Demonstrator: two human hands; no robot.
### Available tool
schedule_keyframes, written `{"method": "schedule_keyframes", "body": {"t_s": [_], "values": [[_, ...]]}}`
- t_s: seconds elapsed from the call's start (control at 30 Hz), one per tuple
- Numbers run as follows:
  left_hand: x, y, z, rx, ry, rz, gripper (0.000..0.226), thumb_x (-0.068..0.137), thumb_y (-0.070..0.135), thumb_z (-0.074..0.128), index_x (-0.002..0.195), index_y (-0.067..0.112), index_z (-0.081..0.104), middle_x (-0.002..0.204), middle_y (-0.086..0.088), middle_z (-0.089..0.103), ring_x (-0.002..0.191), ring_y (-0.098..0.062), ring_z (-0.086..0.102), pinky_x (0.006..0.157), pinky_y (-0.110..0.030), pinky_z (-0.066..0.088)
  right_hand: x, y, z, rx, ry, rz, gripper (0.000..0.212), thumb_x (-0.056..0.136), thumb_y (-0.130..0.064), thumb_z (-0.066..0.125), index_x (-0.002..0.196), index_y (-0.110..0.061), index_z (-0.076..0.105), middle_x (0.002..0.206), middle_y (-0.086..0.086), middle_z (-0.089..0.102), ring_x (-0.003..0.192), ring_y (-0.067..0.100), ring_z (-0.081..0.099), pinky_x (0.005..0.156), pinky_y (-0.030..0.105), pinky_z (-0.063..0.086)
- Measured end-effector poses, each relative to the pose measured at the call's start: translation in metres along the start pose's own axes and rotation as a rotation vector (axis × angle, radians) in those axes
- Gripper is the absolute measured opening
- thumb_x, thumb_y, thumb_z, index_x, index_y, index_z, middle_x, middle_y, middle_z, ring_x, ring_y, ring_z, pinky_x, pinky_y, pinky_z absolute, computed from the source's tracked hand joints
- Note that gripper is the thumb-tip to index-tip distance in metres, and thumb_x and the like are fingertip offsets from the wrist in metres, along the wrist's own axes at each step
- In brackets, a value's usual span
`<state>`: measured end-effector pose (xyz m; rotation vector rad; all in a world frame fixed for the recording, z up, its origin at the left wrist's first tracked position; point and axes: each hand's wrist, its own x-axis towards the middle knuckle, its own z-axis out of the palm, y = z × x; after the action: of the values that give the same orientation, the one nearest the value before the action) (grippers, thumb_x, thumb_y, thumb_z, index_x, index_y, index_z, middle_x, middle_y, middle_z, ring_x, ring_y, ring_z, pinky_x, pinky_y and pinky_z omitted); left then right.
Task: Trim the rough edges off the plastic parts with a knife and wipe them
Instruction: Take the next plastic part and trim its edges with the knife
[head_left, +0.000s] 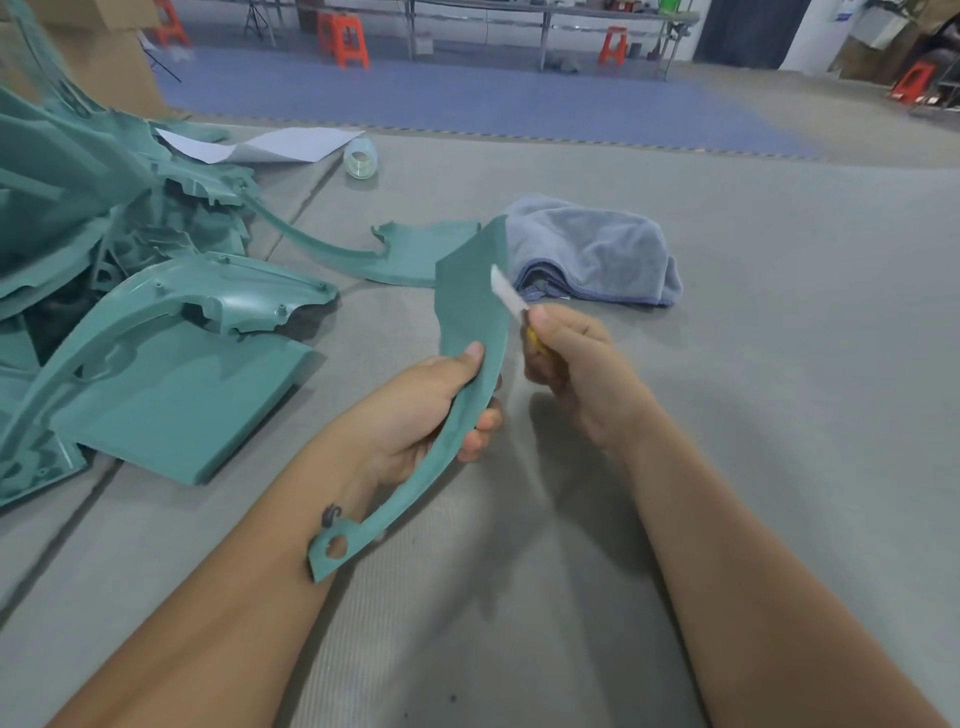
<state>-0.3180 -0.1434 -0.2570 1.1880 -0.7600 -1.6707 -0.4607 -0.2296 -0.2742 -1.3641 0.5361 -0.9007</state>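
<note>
My left hand (426, 410) grips a long curved teal plastic part (470, 312) around its narrow middle, holding it upright above the grey mat. The part's wide end points up and its notched lower end lies against my left forearm. My right hand (566, 358) grips a yellow-handled utility knife (511, 293). Its pale blade lies against the part's right edge near the top. A folded grey towel (597, 254) rests on the mat just behind the blade.
A heap of teal plastic parts (130, 270) fills the left side, and one curved piece (405, 254) lies beside the towel. A clear tape roll (361, 158) and white paper sheets (291, 145) lie farther back. Orange stools and tables stand in the distance.
</note>
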Motion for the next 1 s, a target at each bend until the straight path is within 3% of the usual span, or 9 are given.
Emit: {"method": "schedule_keyframes", "body": {"t_s": [0.13, 0.3, 0.4, 0.5, 0.73, 0.87, 1.0], "values": [[0.001, -0.003, 0.003, 0.018, -0.027, -0.014, 0.037, 0.102, 0.042, 0.033, 0.085, 0.010, 0.044, 0.051, -0.004, 0.045, 0.036, -0.011, 0.039, 0.034, -0.018, 0.036, 0.002, -0.004, -0.015, 0.084, 0.062, -0.021, 0.033, 0.097, -0.018, 0.046, 0.065, -0.016, 0.037, 0.056, -0.003, 0.029, 0.052, 0.012, 0.021, 0.055, 0.025, 0.020], [0.003, 0.000, 0.004, -0.150, -0.058, 0.034, 0.032, 0.103, 0.036, 0.033, 0.086, 0.012, 0.046, 0.051, -0.002, 0.044, 0.035, -0.010, 0.037, 0.034, -0.016, 0.033, -0.004, -0.004, -0.015, 0.069, -0.129, 0.036, 0.030, 0.091, -0.022, 0.049, 0.063, -0.012, 0.048, 0.053, -0.003, 0.036, 0.051, 0.014, 0.024, 0.052, 0.022, 0.026], [0.002, -0.001, 0.006, -0.176, -0.115, 0.034, 0.029, 0.103, 0.034, 0.032, 0.086, 0.014, 0.046, 0.052, 0.000, 0.043, 0.035, -0.008, 0.036, 0.034, -0.016, 0.033, -0.005, -0.002, -0.010, 0.010, -0.155, 0.074, 0.028, 0.091, -0.023, 0.051, 0.067, -0.009, 0.047, 0.056, -0.001, 0.032, 0.054, 0.015, 0.019, 0.051, 0.023, 0.021], [0.002, 0.000, 0.002, -0.151, -0.138, 0.017, 0.031, 0.102, 0.037, 0.032, 0.083, 0.016, 0.045, 0.052, 0.001, 0.042, 0.034, -0.007, 0.035, 0.034, -0.015, 0.031, -0.002, -0.002, -0.008, -0.004, -0.156, 0.040, 0.032, 0.093, -0.021, 0.050, 0.061, -0.016, 0.046, 0.058, -0.002, 0.030, 0.053, 0.012, 0.021, 0.055, 0.029, 0.017], [0.001, 0.003, -0.002, -0.124, -0.155, 0.000, 0.032, 0.100, 0.039, 0.034, 0.081, 0.015, 0.045, 0.052, 0.000, 0.042, 0.034, -0.007, 0.036, 0.034, -0.015, 0.033, 0.003, -0.002, -0.008, -0.038, -0.191, 0.012, 0.037, 0.094, -0.021, 0.048, 0.057, -0.023, 0.048, 0.057, -0.007, 0.033, 0.053, 0.009, 0.024, 0.056, 0.029, 0.019], [-0.002, -0.004, 0.003, -0.039, -0.185, -0.027, 0.026, 0.094, 0.036, 0.040, 0.084, 0.012, 0.042, 0.051, -0.003, 0.044, 0.035, -0.011, 0.036, 0.035, -0.016, 0.034, 0.006, -0.003, -0.012, 0.101, -0.070, -0.024, 0.035, 0.092, -0.021, 0.049, 0.056, -0.025, 0.049, 0.055, -0.008, 0.032, 0.054, 0.010, 0.019, 0.057, 0.030, 0.017], [-0.001, -0.010, 0.006, 0.049, -0.191, -0.057, 0.027, 0.103, 0.033, 0.032, 0.088, 0.011, 0.039, 0.053, -0.005, 0.045, 0.035, -0.013, 0.038, 0.036, -0.018, 0.036, 0.007, -0.008, -0.030, 0.141, 0.041, -0.057, 0.036, 0.094, -0.022, 0.047, 0.058, -0.025, 0.048, 0.057, -0.007, 0.030, 0.053, 0.010, 0.020, 0.057, 0.028, 0.016]]}}
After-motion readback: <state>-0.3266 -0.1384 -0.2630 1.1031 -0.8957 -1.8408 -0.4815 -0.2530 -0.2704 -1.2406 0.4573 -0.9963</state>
